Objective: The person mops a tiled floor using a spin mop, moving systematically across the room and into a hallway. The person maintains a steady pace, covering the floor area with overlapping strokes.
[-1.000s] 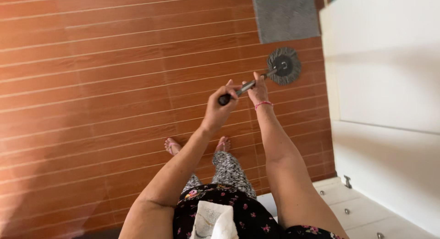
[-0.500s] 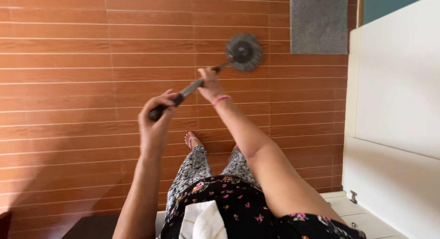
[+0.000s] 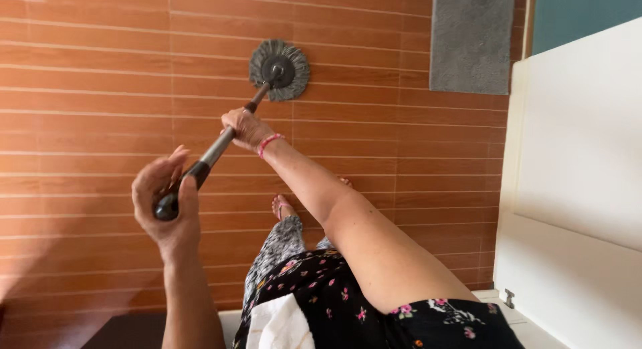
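- Nearest the cam: black floral dress (image 3: 321, 302) w/ a white cloth (image 3: 281, 325) tucked or draped at the waist, prob parked there so both hands stay free.
- Left hand (image 3: 166, 205) wrapped round the black grip end of the mop handle (image 3: 221, 143), fingers curled shut on it, thumb up along the side. Top-of-pole hold, looks like the steering/pushing end.
- Right hand (image 3: 246, 127) further down the pole, on the metal part, fingers closed round it, knuckles toward cam. Pink bracelet (image 3: 267, 144) at the wrist. Arm stretched right out, so this one prob does the guiding + downward pressure.
- Two hands well apart on the pole = more leverage, makes sense for a long handle.
- Bare foot (image 3: 281, 205) in a sandal just under the right forearm, 2nd foot mostly hidden behind the arm. Set back from the mop end, clear of it.
- Round grey mop head (image 3: 279, 69) flat on the reddish wood-plank floor (image 3: 93, 88), strands fanned out in a disc, pole meeting it at the centre at a slant.
- Grey mat (image 3: 471, 38) beyond that, near the far edge, apart from the mop head.
- White cabinet (image 3: 575, 188) along the right side w/ a small metal latch (image 3: 509, 297) low down; teal wall (image 3: 582, 8) behind it.
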